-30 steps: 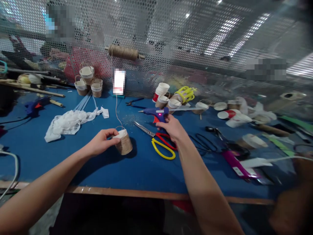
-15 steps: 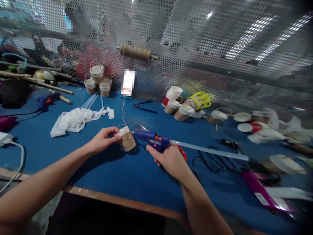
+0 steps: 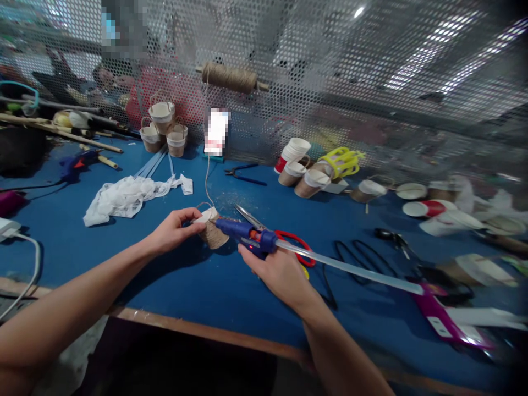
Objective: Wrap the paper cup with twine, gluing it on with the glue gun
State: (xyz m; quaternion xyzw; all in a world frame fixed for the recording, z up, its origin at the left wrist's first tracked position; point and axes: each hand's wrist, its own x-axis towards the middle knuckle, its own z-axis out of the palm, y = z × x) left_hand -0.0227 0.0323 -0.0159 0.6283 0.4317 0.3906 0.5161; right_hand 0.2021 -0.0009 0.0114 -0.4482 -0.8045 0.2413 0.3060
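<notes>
So the left hand (image 3: 179,230) has the twine-wrapped cup (image 3: 215,236) pinched by its white top edge, thumb on the near side and fingers over the far side. The cup is tilted, around the middle of the blue bench (image 3: 177,297), though I can't tell if its base touches down. Right hand (image 3: 278,275) is wrapped around the grip of a blue glue gun (image 3: 245,232) (little red light lit on the side), nose right up at the cup's wall. Can't say whether the tip actually makes contact, and the trigger finger is hidden too. A long clear glue stick (image 3: 350,267) pokes way out the back.

Loose twine (image 3: 207,179) runs from the cup up to a spool (image 3: 229,77) mounted by the perforated metal screen. The scissors (image 3: 251,216) lie partly under the gun and right hand, red handle showing. Further back there's a pair of pliers (image 3: 247,175). Over to the left, crumpled white fabric (image 3: 119,199) sits in front of a little pile of finished-looking baskets (image 3: 162,114), one up on top of the others.
</notes>
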